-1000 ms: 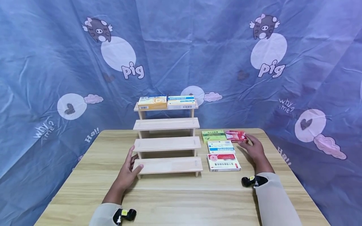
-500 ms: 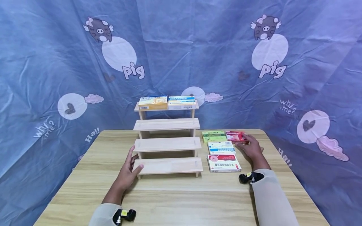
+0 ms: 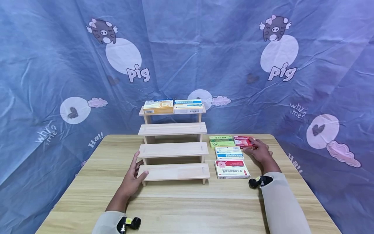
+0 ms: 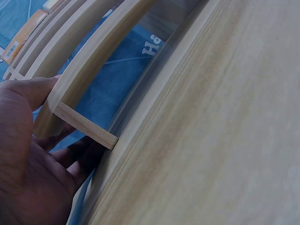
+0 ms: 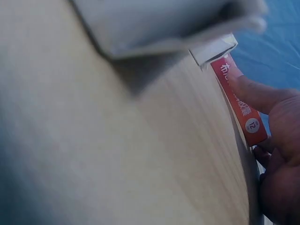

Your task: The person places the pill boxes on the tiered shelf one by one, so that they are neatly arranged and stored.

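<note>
My left hand [image 3: 130, 182] holds the left end of the lowest step of a pale wooden stepped display stand [image 3: 175, 172]. In the left wrist view the thumb lies over the board's edge, with the fingers curled behind and below it. At the back right of the table, my right hand [image 3: 261, 153] has its thumb and fingers on a red medicine box [image 3: 241, 140]. The right wrist view shows the thumb [image 5: 255, 91] along the red side of that box, fingers partly hidden beyond its end. Left of it, a green medicine box [image 3: 221, 142] lies flat.
In front lie a blue-and-white medicine box [image 3: 229, 153] and a red-and-white one [image 3: 232, 169]. The top step bears an orange-and-white box [image 3: 158, 106] and another blue-and-white box [image 3: 188, 106]. Blue printed cloth [image 3: 175, 48] hangs behind the wooden table [image 3: 187, 211].
My right hand has shifted slightly left and closed in further on the red medicine box, which stays at about the same spot. My left hand keeps its hold on the stand.
</note>
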The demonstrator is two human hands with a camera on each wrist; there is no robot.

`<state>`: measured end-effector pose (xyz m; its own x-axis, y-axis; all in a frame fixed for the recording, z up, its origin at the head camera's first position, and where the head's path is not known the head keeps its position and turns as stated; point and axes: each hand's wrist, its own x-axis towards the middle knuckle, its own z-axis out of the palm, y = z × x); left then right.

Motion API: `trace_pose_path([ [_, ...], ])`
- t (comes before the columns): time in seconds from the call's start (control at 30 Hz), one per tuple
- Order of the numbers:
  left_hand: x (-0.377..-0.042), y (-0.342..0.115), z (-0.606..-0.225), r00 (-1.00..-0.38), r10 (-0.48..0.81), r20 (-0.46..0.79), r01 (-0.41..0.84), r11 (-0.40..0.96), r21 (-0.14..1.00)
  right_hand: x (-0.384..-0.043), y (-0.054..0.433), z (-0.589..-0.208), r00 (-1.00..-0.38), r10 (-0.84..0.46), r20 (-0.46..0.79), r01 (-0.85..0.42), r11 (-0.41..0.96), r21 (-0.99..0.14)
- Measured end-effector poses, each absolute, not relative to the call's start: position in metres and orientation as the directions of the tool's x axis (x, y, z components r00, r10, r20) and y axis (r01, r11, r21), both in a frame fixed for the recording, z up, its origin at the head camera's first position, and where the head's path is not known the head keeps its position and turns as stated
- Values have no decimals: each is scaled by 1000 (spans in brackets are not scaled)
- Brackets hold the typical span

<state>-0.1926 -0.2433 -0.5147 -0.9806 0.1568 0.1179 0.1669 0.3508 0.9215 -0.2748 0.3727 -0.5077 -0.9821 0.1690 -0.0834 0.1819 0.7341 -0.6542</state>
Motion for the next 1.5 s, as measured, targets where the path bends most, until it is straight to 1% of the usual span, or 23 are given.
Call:
trace_pose_path([
  [0.13, -193, -243, -515, -980, 158, 121, 168, 334, 928, -277, 374, -508, -982, 164, -97, 187, 731, -656],
  [0.3, -194, -243, -515, -978, 167, 127, 177, 331, 927, -279, 374, -509, -975, 199, -96, 211, 713, -668],
  [0.6, -196, -244, -515, -978, 172, 120, 172, 326, 930, -279, 372, -514, -967, 251, -36, 205, 689, -695],
  [0.83, -194, -244, -516, -975, 178, 133, 183, 307, 934, -280, 371, -517, -949, 315, -10, 227, 659, -717],
  [1.07, -194, -243, -516, -977, 172, 128, 178, 314, 933, -275, 367, -513, -922, 386, -33, 266, 569, -778],
  [1.17, -195, -242, -517, -978, 169, 122, 171, 313, 934, -273, 365, -513, -914, 406, -9, 241, 524, -817],
  [1.37, -194, -242, -519, -980, 167, 110, 158, 313, 937, -270, 368, -519, -889, 448, 91, 141, 458, -878],
  [1.5, -194, -243, -519, -980, 166, 110, 157, 304, 940, -269, 369, -522, -880, 463, 107, 114, 424, -899],
])
